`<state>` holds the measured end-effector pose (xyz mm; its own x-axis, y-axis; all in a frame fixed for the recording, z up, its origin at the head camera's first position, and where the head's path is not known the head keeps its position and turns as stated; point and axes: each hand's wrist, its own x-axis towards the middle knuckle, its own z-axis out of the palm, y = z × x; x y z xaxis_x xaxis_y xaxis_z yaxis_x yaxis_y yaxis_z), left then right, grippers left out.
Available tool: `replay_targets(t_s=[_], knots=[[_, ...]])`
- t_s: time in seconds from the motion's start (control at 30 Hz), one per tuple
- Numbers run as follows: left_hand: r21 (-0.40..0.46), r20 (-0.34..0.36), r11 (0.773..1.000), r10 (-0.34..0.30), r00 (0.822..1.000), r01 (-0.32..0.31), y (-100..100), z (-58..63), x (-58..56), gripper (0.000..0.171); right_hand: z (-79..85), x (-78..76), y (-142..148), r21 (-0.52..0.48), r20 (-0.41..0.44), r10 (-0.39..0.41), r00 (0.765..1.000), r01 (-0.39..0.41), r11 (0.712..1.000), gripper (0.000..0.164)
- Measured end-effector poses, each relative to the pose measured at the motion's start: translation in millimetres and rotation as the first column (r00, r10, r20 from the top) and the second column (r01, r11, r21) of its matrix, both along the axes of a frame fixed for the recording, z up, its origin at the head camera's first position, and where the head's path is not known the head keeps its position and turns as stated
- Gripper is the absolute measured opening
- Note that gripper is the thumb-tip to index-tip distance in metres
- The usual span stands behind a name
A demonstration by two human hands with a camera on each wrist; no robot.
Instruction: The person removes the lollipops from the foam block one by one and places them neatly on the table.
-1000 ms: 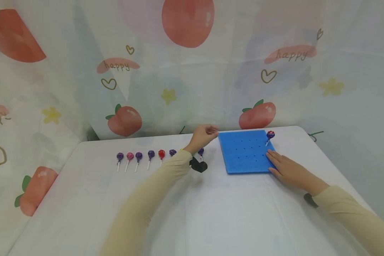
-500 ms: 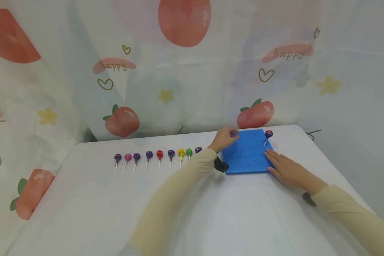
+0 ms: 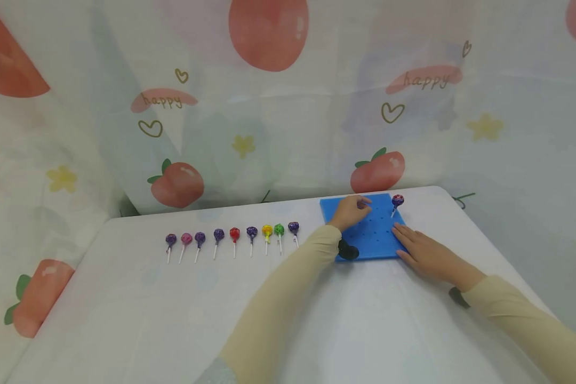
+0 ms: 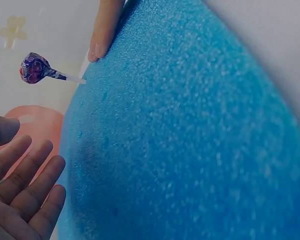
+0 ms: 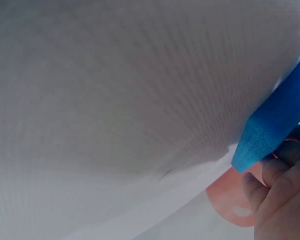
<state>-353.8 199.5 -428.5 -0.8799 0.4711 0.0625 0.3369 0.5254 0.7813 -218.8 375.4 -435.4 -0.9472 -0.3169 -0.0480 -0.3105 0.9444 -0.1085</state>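
Note:
A blue foam board with rows of small holes lies at the right of the table. One purple-and-red lollipop stands in it by its stick, leaning slightly, at the back right edge. Over the board's left half hovers my left hand. The left wrist view shows that hand with fingers loosely extended and nothing in them. My right hand lies flat, its fingertips resting on the board's right edge, just in front of the standing lollipop.
Left of the board, a row of several lollipops lies on the white table, including a red one, a yellow one, a green one and a pink one. A fruit-printed curtain hangs behind the table.
My left hand has moved right, from beside the board's left edge to over the board, uncovering the right end of the lollipop row. My right hand stays on the board's edge.

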Motion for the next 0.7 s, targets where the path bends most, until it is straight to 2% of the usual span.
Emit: replay_targets(t_s=[0.23,0.53,0.7], knots=[[0.064,0.064,0.997,0.029,0.998,-0.033,10.2,-5.5,2.4,0.03,-1.6,-2.3,0.0,-0.004,-0.002,0.016,1.0,-0.016,1.0,0.064],[0.119,0.176,0.993,-0.032,0.984,0.011,35.2,-8.5,8.0,0.038,-3.0,-1.9,3.5,0.009,-0.013,0.019,1.0,-0.019,1.0,0.063],[0.122,0.213,0.992,-0.053,0.976,0.027,49.4,-6.8,12.3,0.043,-1.3,-0.4,2.1,0.013,-0.028,0.03,0.999,-0.03,0.999,0.062]])
